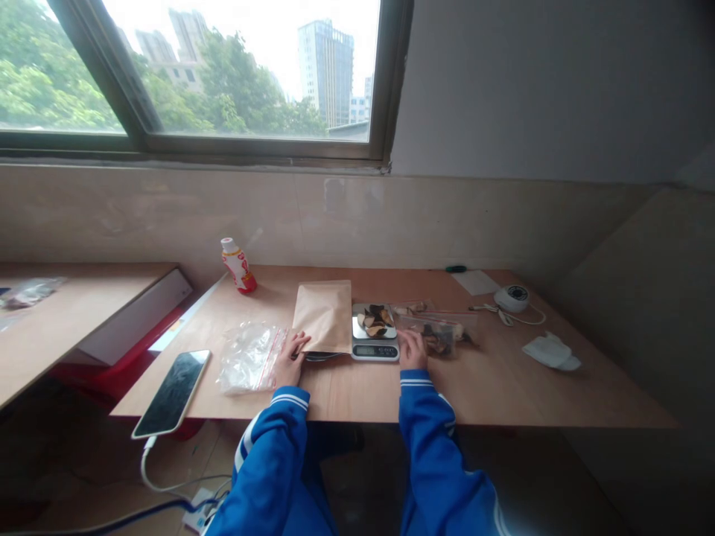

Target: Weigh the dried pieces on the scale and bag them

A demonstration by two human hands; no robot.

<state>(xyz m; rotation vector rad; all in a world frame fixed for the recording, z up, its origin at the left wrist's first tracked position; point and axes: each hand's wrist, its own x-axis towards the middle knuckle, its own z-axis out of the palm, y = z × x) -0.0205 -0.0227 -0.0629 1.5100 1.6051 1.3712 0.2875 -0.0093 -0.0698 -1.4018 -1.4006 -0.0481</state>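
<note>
My left hand (289, 360) lies flat with its fingers stretched out, at the lower left corner of a brown kraft paper bag (324, 316). Under and beside that hand is a stack of clear zip bags (249, 359). Between my hands stands a small digital scale (375, 352), and several dark-and-pale dried slices (375, 320) sit on its plate. My right hand (412, 348) rests at the scale's right edge, fingers extended and holding nothing. Just beyond it lie zip bags with dried pieces (441, 336). The display's reading is too small to make out.
A red-and-white bottle (239, 266) stands at the back left. A phone (174, 393) on a charging cable overhangs the left front edge. To the right are a white round device (512, 298) with a cord, a crumpled tissue (552, 351), a paper sheet (476, 282) and a dark green tool (456, 269).
</note>
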